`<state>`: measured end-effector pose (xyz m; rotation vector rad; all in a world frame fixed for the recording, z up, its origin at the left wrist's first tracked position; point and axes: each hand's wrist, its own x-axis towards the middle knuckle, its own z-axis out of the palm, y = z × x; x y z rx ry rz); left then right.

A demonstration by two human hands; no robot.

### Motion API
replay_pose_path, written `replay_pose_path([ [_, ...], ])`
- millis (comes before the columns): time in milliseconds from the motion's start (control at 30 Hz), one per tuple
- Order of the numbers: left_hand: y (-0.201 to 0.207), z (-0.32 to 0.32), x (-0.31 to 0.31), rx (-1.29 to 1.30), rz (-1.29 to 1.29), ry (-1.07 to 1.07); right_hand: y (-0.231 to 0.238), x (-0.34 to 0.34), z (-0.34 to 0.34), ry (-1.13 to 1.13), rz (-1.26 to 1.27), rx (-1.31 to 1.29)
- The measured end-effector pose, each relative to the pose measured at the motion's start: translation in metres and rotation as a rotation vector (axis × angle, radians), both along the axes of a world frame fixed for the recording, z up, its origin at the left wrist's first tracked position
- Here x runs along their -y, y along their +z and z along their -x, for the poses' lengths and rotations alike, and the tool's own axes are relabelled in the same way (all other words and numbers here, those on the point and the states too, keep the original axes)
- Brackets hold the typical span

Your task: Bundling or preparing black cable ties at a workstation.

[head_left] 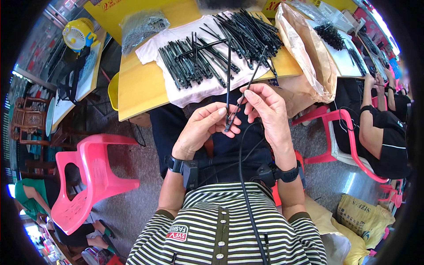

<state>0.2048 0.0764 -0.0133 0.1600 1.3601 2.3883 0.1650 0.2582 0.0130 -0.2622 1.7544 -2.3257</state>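
My left hand (198,128) is closed, pinching a slim black jointed rod (229,73) that stands nearly upright above my lap. A crosspiece near the rod's upper end reaches left over the pile on the table. My right hand (270,110) is closed on a thinner black rod (255,73), slanted up to the right. Near my left fingertips the lower ends of both rods come together; whether they are joined I cannot tell. Beyond my hands, a row of similar black rods (183,66) and a larger heap of black rods (251,35) lie on a pale pink cloth (176,95).
The cloth covers part of a wooden table (137,86). A clear bag of small parts (143,28) sits at its far left, an open brown paper bag (304,53) at its right. Pink chairs (95,172) stand on both sides. A black cable (244,176) hangs down my front. Other people sit nearby.
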Motion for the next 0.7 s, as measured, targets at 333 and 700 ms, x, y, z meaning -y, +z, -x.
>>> replay_pose_path([
  [333,0.0029,0.0006,-0.0012,0.015,0.009,-0.002,0.0013,-0.0008,0.0011,0.014,0.002,0.000],
  [700,0.0036,0.0002,-0.0005,0.009,0.003,-0.007,0.0016,0.0002,0.0005,-0.002,-0.015,0.023],
])
